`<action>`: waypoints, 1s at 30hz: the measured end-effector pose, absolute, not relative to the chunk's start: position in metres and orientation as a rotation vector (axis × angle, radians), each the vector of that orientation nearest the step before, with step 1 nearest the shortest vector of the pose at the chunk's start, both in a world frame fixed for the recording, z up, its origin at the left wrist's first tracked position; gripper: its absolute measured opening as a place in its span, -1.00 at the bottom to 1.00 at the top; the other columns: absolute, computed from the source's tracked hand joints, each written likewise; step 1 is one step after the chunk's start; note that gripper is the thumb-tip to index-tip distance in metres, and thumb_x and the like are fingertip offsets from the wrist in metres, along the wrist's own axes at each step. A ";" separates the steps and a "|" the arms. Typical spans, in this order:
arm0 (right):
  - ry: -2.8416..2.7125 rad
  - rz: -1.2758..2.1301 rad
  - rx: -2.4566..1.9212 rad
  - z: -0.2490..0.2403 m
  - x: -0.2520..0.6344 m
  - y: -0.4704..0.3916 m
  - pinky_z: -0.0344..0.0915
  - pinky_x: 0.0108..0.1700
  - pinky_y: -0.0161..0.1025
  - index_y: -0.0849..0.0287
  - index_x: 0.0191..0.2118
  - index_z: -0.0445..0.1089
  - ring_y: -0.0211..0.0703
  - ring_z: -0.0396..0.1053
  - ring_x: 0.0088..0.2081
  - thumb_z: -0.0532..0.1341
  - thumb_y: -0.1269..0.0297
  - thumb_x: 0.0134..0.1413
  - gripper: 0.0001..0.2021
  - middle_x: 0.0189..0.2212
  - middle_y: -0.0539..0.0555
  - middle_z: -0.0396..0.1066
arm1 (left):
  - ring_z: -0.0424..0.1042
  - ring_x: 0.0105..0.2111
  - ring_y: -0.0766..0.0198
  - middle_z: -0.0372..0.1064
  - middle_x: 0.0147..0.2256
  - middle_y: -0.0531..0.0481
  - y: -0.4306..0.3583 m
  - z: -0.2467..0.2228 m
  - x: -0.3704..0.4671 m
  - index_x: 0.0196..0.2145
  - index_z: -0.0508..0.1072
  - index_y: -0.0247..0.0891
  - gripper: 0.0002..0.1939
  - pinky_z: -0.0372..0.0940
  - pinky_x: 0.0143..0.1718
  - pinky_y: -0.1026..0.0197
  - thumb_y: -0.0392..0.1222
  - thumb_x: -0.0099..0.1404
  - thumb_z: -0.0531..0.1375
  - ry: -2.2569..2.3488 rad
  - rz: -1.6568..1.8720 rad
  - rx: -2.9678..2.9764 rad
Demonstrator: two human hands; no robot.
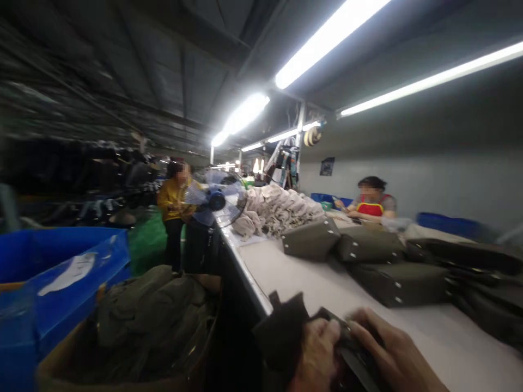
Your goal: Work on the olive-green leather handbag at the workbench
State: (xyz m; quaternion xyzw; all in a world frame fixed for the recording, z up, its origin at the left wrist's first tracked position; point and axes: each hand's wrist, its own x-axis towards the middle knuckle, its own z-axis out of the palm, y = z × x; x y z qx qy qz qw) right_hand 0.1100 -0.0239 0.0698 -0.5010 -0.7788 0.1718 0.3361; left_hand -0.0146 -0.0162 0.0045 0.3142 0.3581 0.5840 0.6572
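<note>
Down at the near edge of the tabletop (286,272), both hands were bunched up on one dark fabric piece (286,332) — some kind of olive-black pouch or bag part, hard to say exactly with the motion blur. Left hand (316,354) had its fingers curled tight around the cloth from the left side, and the right hand (392,354) lay over the top with its fingers pressed down on a flatter, stiffer-looking bit of the same piece. So both were closed on it, nothing spread.

If I had to judge how to handle a piece like that well: keep it low and close to the tabletop edge, like it was, so the loose flap sticking up at the left doesn't flop around, and let the right hand pin the stiff part while the left works the soft part — two grips fighting each other just wrinkles it.

Further along the right side of the tabletop sat a row of finished-looking olive bags (400,283) with small metal studs, and past those a heap of beige cloth pieces (278,209) by a small fan (216,200). Off the left edge, a bin of dark green fabric (151,316) and a blue crate (61,272). One person in yellow (174,207) stood in the aisle, another in a red apron (371,204) sat at the far end.
</note>
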 end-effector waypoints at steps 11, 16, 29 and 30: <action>-1.896 0.861 -1.023 0.074 0.120 -0.027 0.20 -0.36 -0.29 0.26 -0.28 0.42 -0.12 0.29 -0.38 0.22 0.19 0.13 -0.79 -0.41 0.05 0.33 | 0.08 -0.59 0.42 0.11 -0.58 0.14 -0.032 0.020 -0.035 -0.43 0.26 -0.28 -0.55 0.02 -0.54 0.35 0.16 0.06 0.29 0.598 1.153 0.817; -1.976 0.752 -1.013 0.072 0.112 -0.020 0.16 -0.38 -0.31 0.23 -0.38 0.42 -0.18 0.25 -0.42 0.19 0.29 0.08 -0.87 -0.45 0.01 0.30 | 0.07 -0.60 0.42 0.10 -0.59 0.15 -0.030 0.017 -0.037 -0.45 0.26 -0.28 -0.52 0.00 -0.56 0.36 0.19 0.00 0.31 0.631 1.145 0.802; -2.070 0.544 -1.166 0.081 0.110 -0.021 0.06 -0.36 -0.40 0.28 -0.47 0.34 -0.28 0.24 -0.40 0.38 0.72 -0.02 -0.73 -0.48 -0.12 0.28 | 0.30 -0.51 0.34 0.33 -0.52 0.09 -0.024 0.012 -0.036 -0.33 0.44 -0.27 -0.53 0.15 -0.54 0.37 0.12 -0.06 0.40 0.688 1.059 0.707; -2.057 0.525 -1.197 0.081 0.108 -0.021 0.05 -0.37 -0.40 0.28 -0.48 0.33 -0.28 0.23 -0.40 0.39 0.72 -0.03 -0.72 -0.49 -0.12 0.27 | 0.35 -0.47 0.29 0.38 -0.48 0.06 -0.024 0.011 -0.036 -0.32 0.46 -0.27 -0.53 0.19 -0.52 0.36 0.11 -0.07 0.41 0.690 1.056 0.703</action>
